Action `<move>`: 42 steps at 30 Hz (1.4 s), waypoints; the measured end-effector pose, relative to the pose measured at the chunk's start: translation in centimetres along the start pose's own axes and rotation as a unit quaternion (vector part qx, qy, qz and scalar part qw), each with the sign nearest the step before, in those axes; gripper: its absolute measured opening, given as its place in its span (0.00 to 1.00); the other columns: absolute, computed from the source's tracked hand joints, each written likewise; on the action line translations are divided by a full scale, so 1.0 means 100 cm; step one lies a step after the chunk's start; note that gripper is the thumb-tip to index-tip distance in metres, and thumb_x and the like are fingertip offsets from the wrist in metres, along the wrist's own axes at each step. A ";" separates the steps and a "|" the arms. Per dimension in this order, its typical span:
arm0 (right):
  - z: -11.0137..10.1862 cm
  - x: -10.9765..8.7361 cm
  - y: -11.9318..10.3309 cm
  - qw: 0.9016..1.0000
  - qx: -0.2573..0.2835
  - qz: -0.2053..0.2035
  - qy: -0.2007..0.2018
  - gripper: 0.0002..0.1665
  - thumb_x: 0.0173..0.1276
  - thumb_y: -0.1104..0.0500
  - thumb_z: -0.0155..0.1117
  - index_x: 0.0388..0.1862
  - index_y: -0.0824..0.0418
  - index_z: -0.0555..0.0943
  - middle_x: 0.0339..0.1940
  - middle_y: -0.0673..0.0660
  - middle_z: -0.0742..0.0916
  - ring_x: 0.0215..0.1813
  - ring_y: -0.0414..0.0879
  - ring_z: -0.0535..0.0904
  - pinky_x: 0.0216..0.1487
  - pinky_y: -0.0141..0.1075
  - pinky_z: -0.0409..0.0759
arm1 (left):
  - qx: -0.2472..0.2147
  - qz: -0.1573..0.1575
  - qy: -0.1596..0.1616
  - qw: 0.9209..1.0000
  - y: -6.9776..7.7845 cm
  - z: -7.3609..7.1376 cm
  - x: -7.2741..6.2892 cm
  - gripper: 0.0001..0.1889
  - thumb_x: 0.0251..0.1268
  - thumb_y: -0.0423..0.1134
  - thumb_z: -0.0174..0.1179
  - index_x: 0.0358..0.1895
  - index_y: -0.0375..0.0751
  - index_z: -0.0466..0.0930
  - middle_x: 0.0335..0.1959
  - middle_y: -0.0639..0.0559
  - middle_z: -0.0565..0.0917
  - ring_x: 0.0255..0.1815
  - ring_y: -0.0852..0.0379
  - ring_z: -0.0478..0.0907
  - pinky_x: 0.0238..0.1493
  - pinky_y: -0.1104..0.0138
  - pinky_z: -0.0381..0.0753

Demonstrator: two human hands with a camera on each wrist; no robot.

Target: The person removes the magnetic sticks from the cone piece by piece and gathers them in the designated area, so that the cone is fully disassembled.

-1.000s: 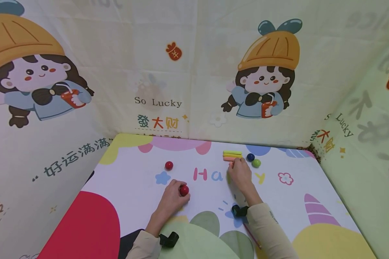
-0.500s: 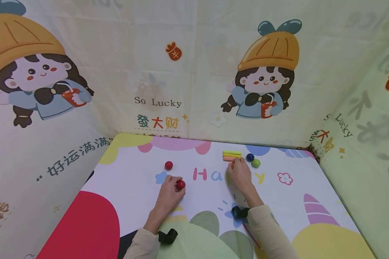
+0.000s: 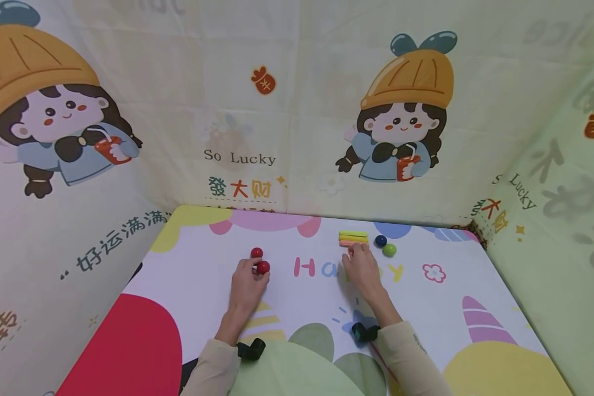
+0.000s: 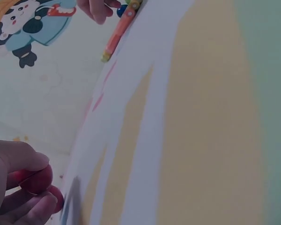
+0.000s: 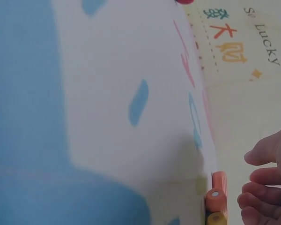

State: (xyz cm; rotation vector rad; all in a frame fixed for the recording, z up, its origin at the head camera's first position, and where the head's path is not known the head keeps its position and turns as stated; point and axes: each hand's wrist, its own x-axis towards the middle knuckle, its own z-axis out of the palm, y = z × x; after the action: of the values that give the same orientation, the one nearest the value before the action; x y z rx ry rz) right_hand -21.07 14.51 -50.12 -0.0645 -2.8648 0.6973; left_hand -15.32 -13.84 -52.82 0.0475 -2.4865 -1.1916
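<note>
My left hand (image 3: 247, 280) pinches a shiny red ball (image 3: 263, 268) between thumb and fingers, just in front of a second red ball (image 3: 257, 252) on the table. In the left wrist view the held ball (image 4: 37, 180) overlaps the other red ball (image 4: 57, 199); whether they touch I cannot tell. My right hand (image 3: 363, 269) is by a row of short coloured sticks (image 3: 353, 238), yellow-green, yellow and coral. From the right wrist, the thumb and fingers of that hand (image 5: 267, 183) are apart with nothing between them, beside the coral stick (image 5: 216, 199).
A dark blue ball (image 3: 380, 241) and a green ball (image 3: 389, 249) lie right of the sticks. A thin dark red stick (image 3: 383, 360) lies partly under the right sleeve. Printed cloth walls (image 3: 307, 110) stand behind and beside the patterned tabletop (image 3: 203, 286).
My left hand has carried its red ball left and farther back, up to the other red ball. My right hand has shifted slightly left, its fingers now spread more.
</note>
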 end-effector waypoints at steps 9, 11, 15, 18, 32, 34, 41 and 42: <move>0.000 -0.012 -0.008 0.999 0.018 -0.028 0.004 0.17 0.69 0.56 0.66 0.50 0.67 0.80 0.47 0.63 0.83 0.47 0.54 0.79 0.52 0.46 0.83 | 0.003 -0.004 0.016 1.000 -0.009 0.000 0.006 0.22 0.56 0.31 0.72 0.55 0.32 0.81 0.49 0.38 0.80 0.42 0.47 0.82 0.49 0.56 0.87; -0.001 -0.015 -0.010 0.999 0.023 -0.029 0.002 0.17 0.69 0.56 0.66 0.50 0.67 0.80 0.49 0.63 0.83 0.49 0.54 0.79 0.53 0.46 0.83 | 0.007 -0.005 0.016 1.000 -0.011 0.000 0.007 0.22 0.56 0.31 0.72 0.55 0.31 0.80 0.50 0.38 0.80 0.43 0.47 0.82 0.49 0.56 0.86; -0.003 -0.020 -0.014 0.999 0.033 -0.032 0.003 0.18 0.69 0.56 0.66 0.51 0.67 0.81 0.49 0.63 0.83 0.49 0.55 0.79 0.54 0.47 0.83 | 0.012 -0.007 0.017 1.000 -0.014 0.000 0.010 0.22 0.56 0.31 0.72 0.55 0.31 0.80 0.50 0.38 0.80 0.44 0.46 0.81 0.50 0.55 0.86; -0.004 -0.022 -0.015 0.999 0.036 -0.033 -0.001 0.18 0.69 0.55 0.66 0.51 0.66 0.81 0.49 0.63 0.83 0.50 0.54 0.79 0.55 0.47 0.83 | 0.013 -0.005 0.018 1.000 -0.016 0.000 0.011 0.22 0.56 0.30 0.72 0.55 0.30 0.80 0.49 0.37 0.80 0.43 0.46 0.81 0.49 0.55 0.86; 0.000 -0.033 -0.011 0.997 0.029 -0.054 -0.036 0.23 0.68 0.50 0.66 0.56 0.63 0.80 0.55 0.61 0.83 0.57 0.53 0.79 0.57 0.49 0.83 | 0.021 -0.003 -0.002 1.000 -0.015 -0.002 0.010 0.23 0.56 0.30 0.71 0.56 0.31 0.79 0.52 0.35 0.79 0.49 0.43 0.81 0.55 0.52 0.84; 0.001 -0.035 -0.011 0.997 0.025 -0.063 -0.033 0.24 0.67 0.50 0.67 0.56 0.63 0.81 0.56 0.61 0.83 0.58 0.54 0.79 0.58 0.49 0.83 | 0.024 -0.006 -0.006 1.000 -0.014 -0.002 0.010 0.24 0.56 0.30 0.71 0.57 0.31 0.79 0.52 0.35 0.78 0.50 0.42 0.81 0.56 0.52 0.84; -0.001 -0.039 -0.013 0.996 0.009 -0.078 -0.037 0.30 0.66 0.49 0.69 0.61 0.64 0.78 0.60 0.63 0.83 0.62 0.57 0.79 0.62 0.52 0.80 | 0.039 -0.009 -0.016 0.999 -0.013 -0.004 0.009 0.25 0.56 0.31 0.72 0.59 0.32 0.78 0.54 0.36 0.78 0.52 0.43 0.81 0.57 0.52 0.83; -0.001 -0.040 -0.013 0.996 0.009 -0.078 -0.038 0.30 0.66 0.48 0.69 0.62 0.64 0.78 0.60 0.63 0.83 0.62 0.58 0.79 0.62 0.52 0.80 | 0.039 -0.011 -0.017 0.999 -0.012 -0.005 0.009 0.26 0.56 0.32 0.72 0.59 0.33 0.78 0.54 0.36 0.78 0.53 0.43 0.81 0.57 0.52 0.83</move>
State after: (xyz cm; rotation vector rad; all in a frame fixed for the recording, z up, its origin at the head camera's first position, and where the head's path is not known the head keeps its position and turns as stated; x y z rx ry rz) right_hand -17.15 13.01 -50.15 0.1914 -2.8944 0.7071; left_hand -16.11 -15.15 -53.16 0.0758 -2.5686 -1.1126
